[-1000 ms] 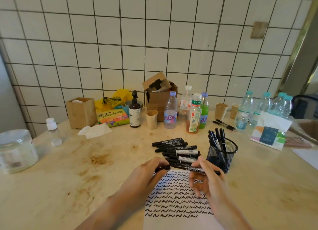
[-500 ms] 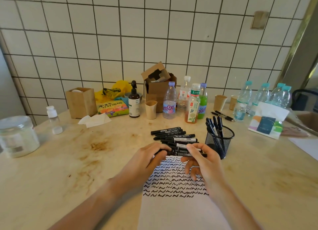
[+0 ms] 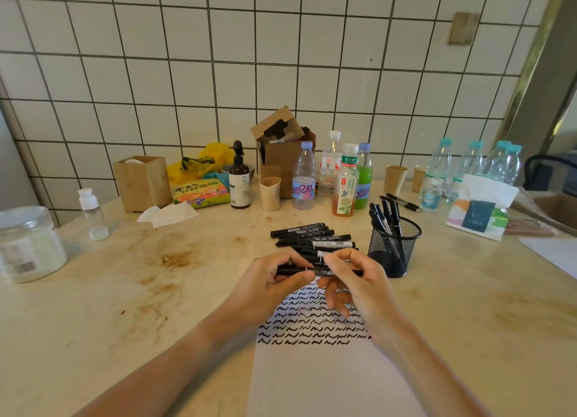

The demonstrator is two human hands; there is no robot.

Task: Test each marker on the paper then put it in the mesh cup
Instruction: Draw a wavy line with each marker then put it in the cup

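Observation:
A black marker [image 3: 318, 272] lies level between both hands, just above the top edge of the white paper [image 3: 315, 370]. My left hand [image 3: 274, 284] grips its left end, where the cap sits. My right hand [image 3: 356, 279] pinches the barrel with thumb and forefinger. The paper carries several rows of black squiggles. Behind the hands lies a pile of several black markers [image 3: 312, 240]. The black mesh cup [image 3: 394, 248] stands to the right of the pile with several markers upright in it.
Bottles [image 3: 304, 182], paper cups [image 3: 270, 193] and a cardboard box [image 3: 281, 154] line the back of the stained table [image 3: 125, 291]. A tissue pack [image 3: 480, 210] sits at the right, a clear jar [image 3: 28, 245] at the far left, two pens [image 3: 402, 202] behind the mesh cup.
Both hands came together on the marker; the left hand, which held the cap apart, now grips the marker's left end. The camera tilted, so everything sits a little differently in view.

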